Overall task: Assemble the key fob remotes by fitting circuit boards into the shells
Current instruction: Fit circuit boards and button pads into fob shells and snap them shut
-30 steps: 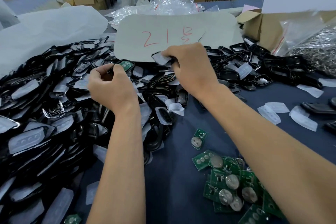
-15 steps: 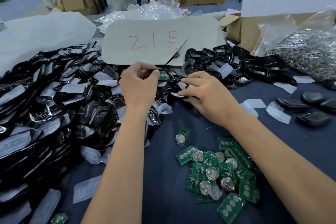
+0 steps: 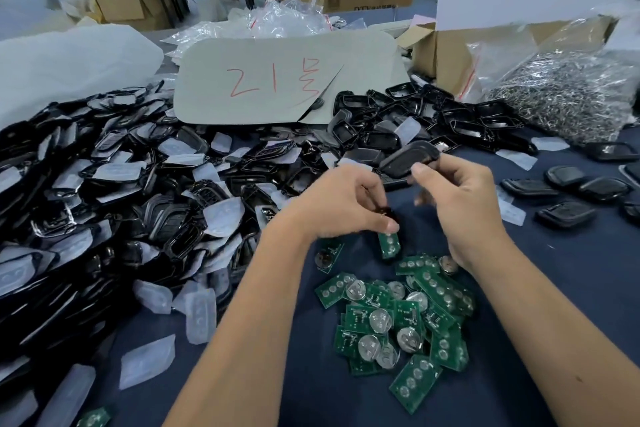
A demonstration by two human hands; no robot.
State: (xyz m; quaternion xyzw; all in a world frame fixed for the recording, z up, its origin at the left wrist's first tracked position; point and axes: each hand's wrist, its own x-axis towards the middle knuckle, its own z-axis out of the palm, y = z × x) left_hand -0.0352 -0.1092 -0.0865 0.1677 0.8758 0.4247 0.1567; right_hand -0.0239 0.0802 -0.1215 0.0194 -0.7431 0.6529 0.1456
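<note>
My right hand [image 3: 457, 204] pinches a black shell half [image 3: 408, 158] between thumb and fingers, lifted above the cloth. Just left of it, my left hand [image 3: 341, 201] grips a black shell piece [image 3: 389, 215] with a green circuit board [image 3: 389, 244] sticking out below the fingers. A loose pile of green circuit boards [image 3: 398, 319] with round silver battery clips lies on the dark blue cloth under both hands. A big heap of black shells [image 3: 104, 204] with white film pads fills the left side.
More black shell halves [image 3: 415, 114] lie behind the hands, finished-looking black fobs [image 3: 568, 191] at the right. A grey card with red writing [image 3: 277, 83], a cardboard box [image 3: 446, 52] and a bag of metal parts [image 3: 568, 94] stand at the back.
Both hands have come back from the shell heap toward the board pile. My right hand has lifted a black shell half; my left hand carried its shell and board nearer.
</note>
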